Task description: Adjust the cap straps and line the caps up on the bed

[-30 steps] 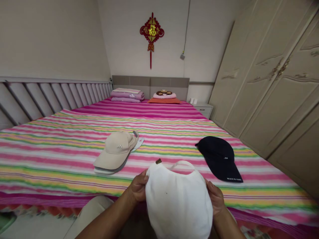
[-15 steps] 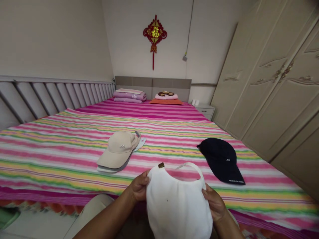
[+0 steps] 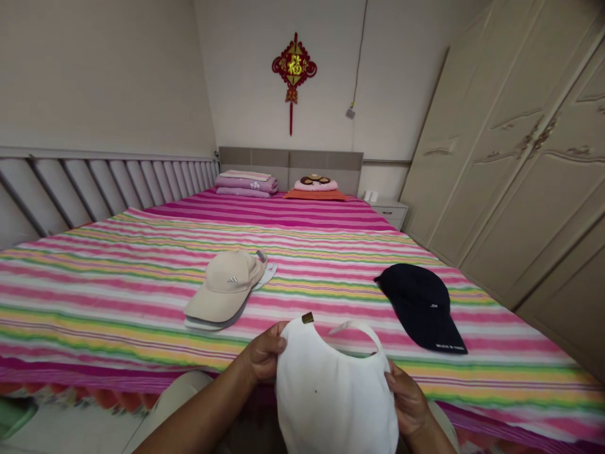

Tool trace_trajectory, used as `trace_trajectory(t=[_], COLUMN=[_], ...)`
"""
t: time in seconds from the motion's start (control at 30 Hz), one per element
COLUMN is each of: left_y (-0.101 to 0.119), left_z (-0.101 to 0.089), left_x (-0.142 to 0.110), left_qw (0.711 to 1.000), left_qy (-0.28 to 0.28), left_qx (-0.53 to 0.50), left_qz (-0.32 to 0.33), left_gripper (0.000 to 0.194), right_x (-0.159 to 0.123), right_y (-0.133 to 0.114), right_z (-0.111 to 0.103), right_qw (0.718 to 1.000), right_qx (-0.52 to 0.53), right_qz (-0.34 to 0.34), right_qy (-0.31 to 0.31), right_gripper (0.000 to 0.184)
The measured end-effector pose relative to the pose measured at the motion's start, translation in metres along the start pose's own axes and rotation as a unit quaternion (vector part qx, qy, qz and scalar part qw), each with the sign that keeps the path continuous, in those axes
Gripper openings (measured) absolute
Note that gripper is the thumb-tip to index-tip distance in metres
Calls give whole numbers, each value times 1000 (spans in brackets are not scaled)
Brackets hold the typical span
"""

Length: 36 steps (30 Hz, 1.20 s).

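Observation:
A white baseball cap is held up between my two hands over the near edge of the bed, its back opening upward. My left hand pinches its left side, thumb on the outside, close to a small brass buckle. On the other side my right hand grips the rim below the loose curved strap. The cap's lower part runs out of view. To the left on the bed lies a beige cap, stacked on a paler one. A dark navy cap rests to the right.
The bed has a striped sheet and a grey rail along its left. Folded bedding and a pink pillow stack lie by the headboard. A wardrobe and a nightstand stand at the right.
The white cap has dipped slightly, and its strap now lies a little lower. Both hands keep their hold. The other caps rest as before; the whole view has shifted a little.

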State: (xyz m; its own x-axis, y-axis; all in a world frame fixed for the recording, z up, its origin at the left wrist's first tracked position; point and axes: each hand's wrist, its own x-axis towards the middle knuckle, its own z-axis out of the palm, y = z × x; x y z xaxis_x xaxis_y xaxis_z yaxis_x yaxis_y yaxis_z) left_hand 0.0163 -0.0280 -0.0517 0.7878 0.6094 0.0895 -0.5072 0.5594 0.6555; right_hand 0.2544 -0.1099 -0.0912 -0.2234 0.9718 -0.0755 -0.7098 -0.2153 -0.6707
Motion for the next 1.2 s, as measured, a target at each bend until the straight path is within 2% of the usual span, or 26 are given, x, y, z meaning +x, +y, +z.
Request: trace_trajectory(t=[0.13, 0.33, 0.47, 0.57, 0.77, 0.97, 1.1, 1.2], left_y=[3, 8, 15, 20, 16, 13, 14, 15], left_z=[2, 2, 5, 12, 25, 39, 50, 57], left_x=[2, 2, 3, 3, 0, -1, 0, -1], left_qw=[999, 996, 987, 977, 974, 962, 960, 959], left_qy=[26, 54, 92, 123, 148, 197, 189, 180], left_qx=[41, 65, 131, 174, 173, 191, 207, 221], left_qz=[-7, -18, -32, -18, 12, 8, 6, -10], left_gripper=[36, 26, 24, 21, 25, 23, 22, 22], right_x=[-2, -3, -4, -5, -7, -5, -3, -2], right_y=[-2, -3, -1, 1, 3, -4, -12, -20], right_z=[7, 18, 16, 13, 13, 40, 59, 68], right_qw=[999, 999, 1000, 1000, 999, 995, 994, 991], right_qx=[40, 20, 17, 3, 4, -31, -51, -80], right_qz=[5, 12, 13, 6, 9, -18, -59, -62], right_qy=[4, -22, -16, -14, -32, -90, -79, -84], right_gripper=[22, 16, 18, 19, 31, 24, 21, 23])
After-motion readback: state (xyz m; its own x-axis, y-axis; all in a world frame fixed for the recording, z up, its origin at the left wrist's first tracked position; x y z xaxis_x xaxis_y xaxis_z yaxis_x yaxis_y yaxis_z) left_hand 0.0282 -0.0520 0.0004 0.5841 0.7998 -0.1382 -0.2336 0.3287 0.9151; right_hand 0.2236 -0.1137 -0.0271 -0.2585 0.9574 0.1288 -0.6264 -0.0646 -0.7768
